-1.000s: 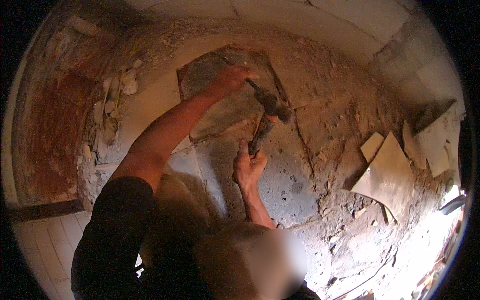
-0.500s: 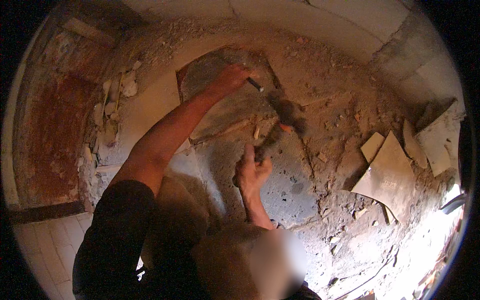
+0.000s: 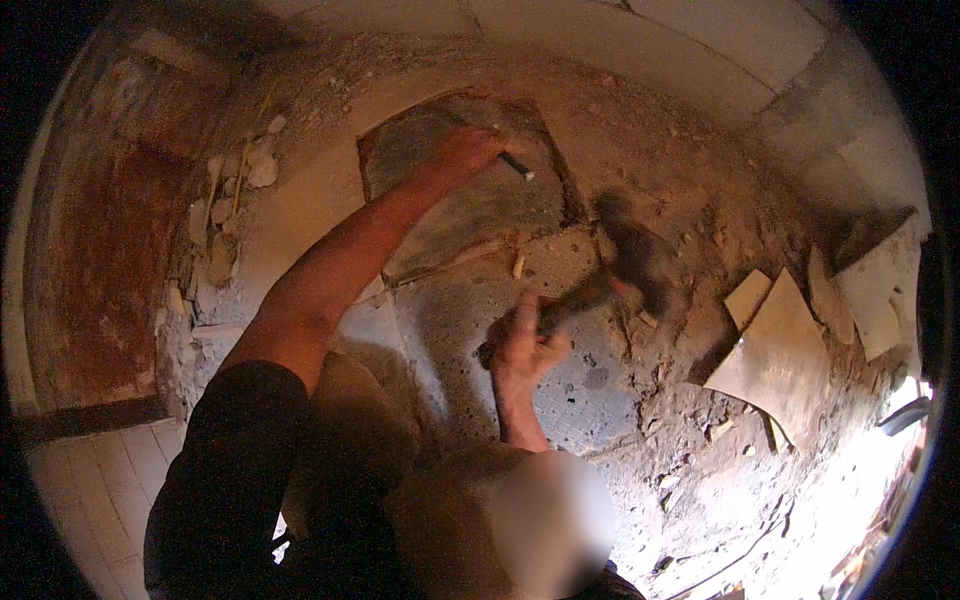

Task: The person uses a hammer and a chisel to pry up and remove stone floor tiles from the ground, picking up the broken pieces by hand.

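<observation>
My left hand (image 3: pixel 472 150) reaches out over a dark grey patch (image 3: pixel 430 225) with a raised edge. It is closed around a short dark rod with a shiny end, which looks like a chisel (image 3: pixel 518 167); its other end is hidden by the hand. Lower and closer to me, my right hand (image 3: pixel 528 350) grips the handle of a hammer (image 3: pixel 636 255). The hammer's dark head is smeared by motion and hangs to the right of the chisel, apart from it. Below it lies a pitted grey area (image 3: pixel 590 390).
Broken pale tile pieces (image 3: pixel 780 350) lean at the right, with rubble (image 3: pixel 715 430) around them. Stone chunks (image 3: pixel 222 215) lie at the left beside a worn reddish panel (image 3: pixel 100 270). Pale floor tiles (image 3: pixel 100 490) show at the lower left. Bright light washes out the lower right.
My right hand and the hammer have swung to the right, so the hammer head is farther from the chisel. My left hand has hardly moved.
</observation>
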Demonstrator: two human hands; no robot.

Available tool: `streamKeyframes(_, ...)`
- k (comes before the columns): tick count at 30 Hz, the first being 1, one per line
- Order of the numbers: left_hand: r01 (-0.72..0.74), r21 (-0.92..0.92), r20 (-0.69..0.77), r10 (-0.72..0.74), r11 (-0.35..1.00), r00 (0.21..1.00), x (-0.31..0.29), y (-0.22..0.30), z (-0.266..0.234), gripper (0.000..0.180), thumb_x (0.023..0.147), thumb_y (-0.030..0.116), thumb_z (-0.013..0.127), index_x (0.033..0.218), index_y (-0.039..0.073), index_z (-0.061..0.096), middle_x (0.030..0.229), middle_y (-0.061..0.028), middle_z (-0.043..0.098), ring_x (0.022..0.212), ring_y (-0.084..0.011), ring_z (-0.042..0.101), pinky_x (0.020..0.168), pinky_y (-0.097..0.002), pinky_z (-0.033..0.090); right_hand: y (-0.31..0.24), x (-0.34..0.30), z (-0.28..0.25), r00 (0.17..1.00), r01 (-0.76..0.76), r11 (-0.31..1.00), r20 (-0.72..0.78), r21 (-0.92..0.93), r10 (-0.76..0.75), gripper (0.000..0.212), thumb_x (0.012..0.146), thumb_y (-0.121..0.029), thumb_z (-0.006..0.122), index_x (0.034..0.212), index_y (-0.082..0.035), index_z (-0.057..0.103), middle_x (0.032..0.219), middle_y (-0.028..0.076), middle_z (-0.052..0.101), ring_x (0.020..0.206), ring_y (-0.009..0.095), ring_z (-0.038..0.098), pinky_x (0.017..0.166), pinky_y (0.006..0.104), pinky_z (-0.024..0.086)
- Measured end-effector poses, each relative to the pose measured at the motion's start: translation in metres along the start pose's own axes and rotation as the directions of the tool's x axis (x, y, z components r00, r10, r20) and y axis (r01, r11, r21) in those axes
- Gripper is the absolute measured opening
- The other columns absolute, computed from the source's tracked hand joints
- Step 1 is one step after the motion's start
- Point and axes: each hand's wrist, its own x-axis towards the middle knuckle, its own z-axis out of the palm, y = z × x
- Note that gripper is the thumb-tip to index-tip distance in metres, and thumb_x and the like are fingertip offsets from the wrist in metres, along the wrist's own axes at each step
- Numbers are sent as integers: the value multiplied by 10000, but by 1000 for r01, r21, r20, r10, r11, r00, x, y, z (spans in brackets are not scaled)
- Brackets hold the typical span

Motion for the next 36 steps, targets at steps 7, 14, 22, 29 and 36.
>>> streamKeyframes(7,168,80,190,-181,983,965,9,12,4,256,893,59,609,1104,173,699,959,-164,691,887,-373,677,748,-501,540,62,31,-13,983,20,976,183,-218,20,239,972,-160,618,788,-123,472,547,-36,447,405,75,384,378,274,290)
streamKeyframes(14,216,9,318,-208,976,925,9,17,-3,247,916,91,584,1118,171,702,1075,-136,692,1041,-358,639,857,-496,505,36,7,-29,996,81,996,-23,-49,-82,269,959,-153,657,764,-101,480,531,-25,453,417,83,419,377,279,326)
streamKeyframes(22,280,-98,-63,-287,955,956,23,-57,-55,246,937,219,605,1149,126,689,925,-135,699,825,-323,664,736,-465,531,41,10,-60,996,-79,907,3,-413,89,279,948,-186,686,761,-86,504,546,-27,473,425,79,413,396,279,320)
streamKeyframes(29,522,75,-82,-516,850,852,-42,-159,-120,343,991,306,589,1224,62,650,794,-166,670,647,-246,641,596,-449,530,39,-15,-73,989,-94,833,46,-545,142,246,916,-183,709,763,-78,548,621,-55,505,563,51,425,485,265,348)
streamKeyframes(36,557,-15,-373,-522,830,767,-50,-122,-170,397,996,333,585,1272,50,624,826,-169,666,644,-241,620,629,-421,520,72,-20,-98,985,-95,765,54,-637,167,164,929,-163,690,846,-35,629,668,-57,530,593,57,440,517,261,370)
